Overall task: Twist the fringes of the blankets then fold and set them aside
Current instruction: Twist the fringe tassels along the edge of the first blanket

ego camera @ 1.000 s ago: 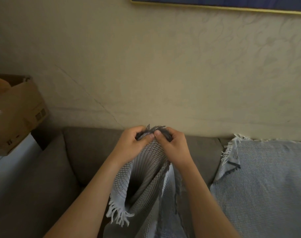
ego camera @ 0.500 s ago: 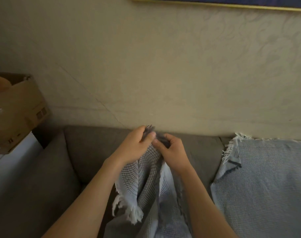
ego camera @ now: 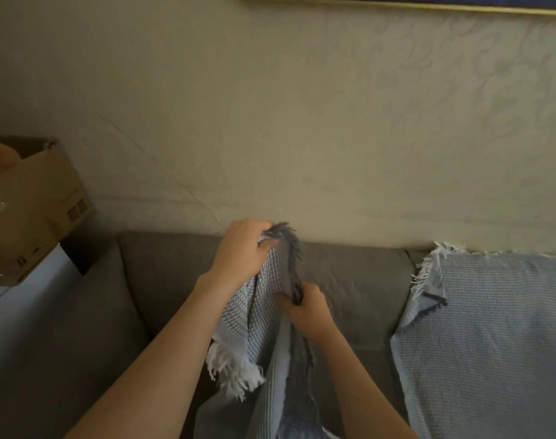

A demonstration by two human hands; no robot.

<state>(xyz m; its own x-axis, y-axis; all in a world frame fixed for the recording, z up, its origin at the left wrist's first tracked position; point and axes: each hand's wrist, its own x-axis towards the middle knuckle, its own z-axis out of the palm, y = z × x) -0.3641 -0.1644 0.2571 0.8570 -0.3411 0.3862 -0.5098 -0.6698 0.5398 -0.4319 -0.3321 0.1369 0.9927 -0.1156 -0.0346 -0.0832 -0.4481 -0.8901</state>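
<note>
I hold a grey-blue waffle-weave blanket (ego camera: 264, 299) up in front of me over the sofa. My left hand (ego camera: 241, 248) grips its top edge, where a dark grey fringe (ego camera: 290, 245) sticks up. My right hand (ego camera: 308, 307) is lower and pinches the dark fringed edge further down. A tuft of white fringe (ego camera: 235, 365) hangs below my left wrist. A second light blue blanket (ego camera: 492, 337) with a white fringed corner is draped over the sofa at the right.
The grey sofa (ego camera: 162, 280) stands against a cream patterned wall. A cardboard box (ego camera: 32, 204) sits on a white surface at the left. A gold picture frame edge (ego camera: 397, 3) runs along the top.
My hands were together at the blanket's top edge. Now my right hand has slid down along the dark fringed edge, while my left hand stays high. The white fringe has swung lower.
</note>
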